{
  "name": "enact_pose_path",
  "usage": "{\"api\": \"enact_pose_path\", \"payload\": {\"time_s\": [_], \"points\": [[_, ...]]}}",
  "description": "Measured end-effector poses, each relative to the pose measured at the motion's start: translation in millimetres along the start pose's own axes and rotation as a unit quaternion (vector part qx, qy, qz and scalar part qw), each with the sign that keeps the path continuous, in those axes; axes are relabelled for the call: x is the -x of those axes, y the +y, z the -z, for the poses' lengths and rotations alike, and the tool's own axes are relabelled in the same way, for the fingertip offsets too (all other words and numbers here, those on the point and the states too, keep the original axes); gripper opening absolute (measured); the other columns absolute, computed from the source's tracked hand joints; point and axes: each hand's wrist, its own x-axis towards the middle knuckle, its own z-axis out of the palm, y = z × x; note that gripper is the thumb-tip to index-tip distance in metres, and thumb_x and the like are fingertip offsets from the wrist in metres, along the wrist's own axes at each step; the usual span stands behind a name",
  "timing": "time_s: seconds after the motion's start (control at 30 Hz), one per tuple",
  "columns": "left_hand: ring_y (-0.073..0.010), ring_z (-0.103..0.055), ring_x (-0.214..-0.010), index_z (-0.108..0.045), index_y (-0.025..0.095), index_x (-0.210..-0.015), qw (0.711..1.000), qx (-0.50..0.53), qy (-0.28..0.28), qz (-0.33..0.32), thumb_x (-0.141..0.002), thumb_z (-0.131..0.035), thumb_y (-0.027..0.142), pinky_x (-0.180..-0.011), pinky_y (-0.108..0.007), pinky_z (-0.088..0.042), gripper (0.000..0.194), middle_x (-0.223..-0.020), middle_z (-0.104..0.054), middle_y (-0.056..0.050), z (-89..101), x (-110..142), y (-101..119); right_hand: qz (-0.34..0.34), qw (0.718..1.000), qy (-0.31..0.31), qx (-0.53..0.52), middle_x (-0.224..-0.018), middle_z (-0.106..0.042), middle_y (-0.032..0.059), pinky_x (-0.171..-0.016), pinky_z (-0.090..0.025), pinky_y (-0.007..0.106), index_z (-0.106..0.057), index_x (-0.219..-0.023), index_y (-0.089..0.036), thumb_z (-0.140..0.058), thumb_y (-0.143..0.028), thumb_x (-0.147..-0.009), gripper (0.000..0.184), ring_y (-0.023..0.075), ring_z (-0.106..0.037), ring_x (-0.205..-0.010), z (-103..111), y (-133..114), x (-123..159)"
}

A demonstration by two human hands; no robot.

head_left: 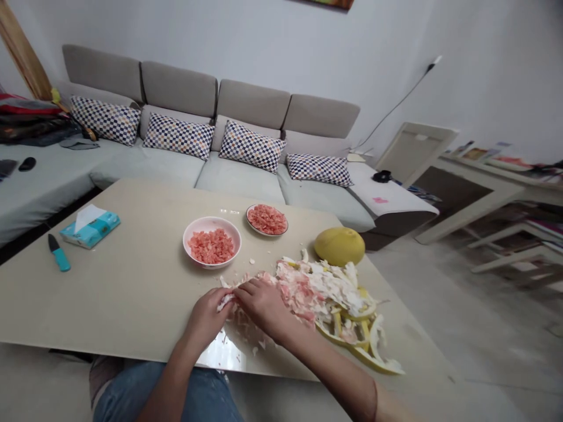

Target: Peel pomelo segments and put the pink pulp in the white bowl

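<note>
Both hands meet above the near side of the table, closed on a pomelo segment with whitish membrane showing. My left hand grips it from the left. My right hand pinches its right end, with the fingertips partly hidden. Under and right of my right hand spreads a heap of pomelo membrane and pith. Yellow-green rind strips lie at the heap's near right. Just beyond my hands stands a white bowl of pink pomelo flesh.
A plate of pomelo flesh sits behind the bowl. One whole pomelo rests near the table's right edge. At the left are a tissue pack and a knife with a turquoise handle. The sofa runs along the far side.
</note>
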Motion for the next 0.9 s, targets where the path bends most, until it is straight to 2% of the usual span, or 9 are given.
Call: {"api": "enact_pose_path", "payload": {"time_s": [0.1, 0.17, 0.37, 0.53, 0.7, 0.9], "points": [[-0.0266, -0.065, -0.092, -0.076, 0.027, -0.097, 1.0, -0.019, -0.014, -0.01, -0.081, -0.065, 0.022, -0.086, -0.034, -0.045, 0.02, -0.098, -0.074, -0.009, -0.5, 0, -2, 0.0, 0.999, -0.029, 0.013, -0.081, -0.072, 0.0083, -0.064, -0.043, 0.028, -0.071, -0.089, -0.015, -0.065, -0.015, -0.088, 0.006, 0.0209, -0.063, -0.077, -4, -4, -5], [-0.0268, -0.065, -0.093, -0.075, 0.027, -0.097, 0.999, -0.029, -0.018, -0.013, -0.081, -0.063, 0.021, -0.087, -0.034, -0.045, 0.021, -0.099, -0.074, -0.009, -0.3, 0, -4, -0.012, 0.999, -0.039, 0.02, -0.079, -0.072, 0.0097, -0.06, -0.041, 0.028, -0.071, -0.084, -0.013, -0.066, -0.014, -0.086, 0.005, 0.0213, -0.063, -0.075, -7, -6, -7], [-0.0257, -0.063, -0.096, -0.073, 0.025, -0.099, 0.996, -0.076, -0.038, -0.014, -0.083, -0.057, 0.017, -0.089, -0.034, -0.043, 0.023, -0.1, -0.072, -0.009, 1.9, 0, -5, -0.061, 0.996, -0.05, 0.03, -0.079, -0.071, 0.0145, -0.06, -0.04, 0.03, -0.07, -0.085, -0.01, -0.059, -0.008, -0.087, 0.011, 0.0235, -0.063, -0.075, -17, -17, -13], [-0.0224, -0.062, -0.086, -0.071, 0.023, -0.086, 0.989, -0.128, -0.074, -0.012, -0.082, -0.054, 0.012, -0.08, -0.03, -0.042, 0.02, -0.089, -0.069, -0.007, 3.8, 2, -4, -0.077, 0.996, -0.045, 0.009, -0.076, -0.072, 0.0137, -0.062, -0.039, 0.031, -0.071, -0.079, -0.012, -0.062, -0.011, -0.084, 0.01, 0.0231, -0.063, -0.072, -25, -20, -14], [-0.0219, -0.061, -0.082, -0.069, 0.021, -0.079, 0.989, -0.129, -0.074, -0.015, -0.08, -0.054, 0.011, -0.075, -0.029, -0.04, 0.019, -0.085, -0.07, -0.007, 2.9, 3, 5, -0.09, 0.995, -0.006, -0.041, -0.072, -0.07, 0.009, -0.06, -0.035, 0.029, -0.068, -0.071, -0.015, -0.066, -0.014, -0.077, 0.007, 0.0203, -0.061, -0.068, -22, -14, -11], [-0.0197, -0.064, -0.078, -0.074, 0.021, -0.085, 0.996, -0.063, -0.063, -0.021, -0.086, -0.053, 0.019, -0.072, -0.026, -0.043, 0.021, -0.084, -0.074, -0.005, -1.7, 4, 19, -0.162, 0.976, 0.082, -0.117, -0.065, -0.063, 0.0037, -0.059, -0.034, 0.024, -0.061, -0.064, -0.016, -0.059, -0.01, -0.073, 0.012, 0.0158, -0.055, -0.062, -15, -11, 4]]}}
